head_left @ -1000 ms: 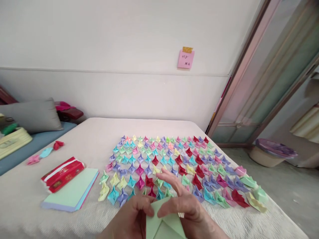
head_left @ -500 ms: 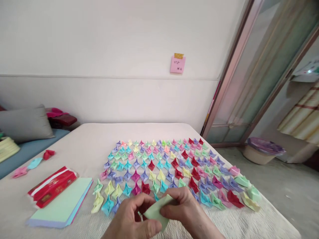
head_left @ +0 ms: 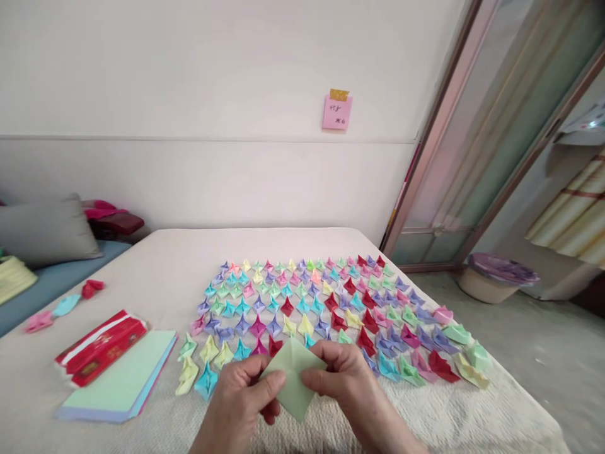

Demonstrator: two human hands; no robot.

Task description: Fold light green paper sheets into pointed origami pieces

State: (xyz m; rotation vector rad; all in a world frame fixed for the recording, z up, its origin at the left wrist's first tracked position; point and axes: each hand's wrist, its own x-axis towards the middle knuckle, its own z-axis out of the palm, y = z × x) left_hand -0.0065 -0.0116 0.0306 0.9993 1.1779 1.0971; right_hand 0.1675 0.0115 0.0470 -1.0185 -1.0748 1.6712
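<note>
Carries, across the pale, cloth-covered table (head_left: 165, 265), close rows of folded paper shapes (head_left: 287, 306) in purple, blue, green, yellow, pink and red, reaching the right edge. Holds, to the left, a stack of coloured sheets (head_left: 125, 378) topped with green and partly overlapped by a red packet (head_left: 101, 353). Bears, farther left, 3 small pieces (head_left: 67, 306) in a line: red, light blue and pink.

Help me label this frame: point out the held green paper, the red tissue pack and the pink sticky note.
Held green paper (head_left: 293, 371): head view, middle of its face.
Red tissue pack (head_left: 108, 354): head view, its red front.
Pink sticky note (head_left: 337, 114): head view, its written face.
</note>
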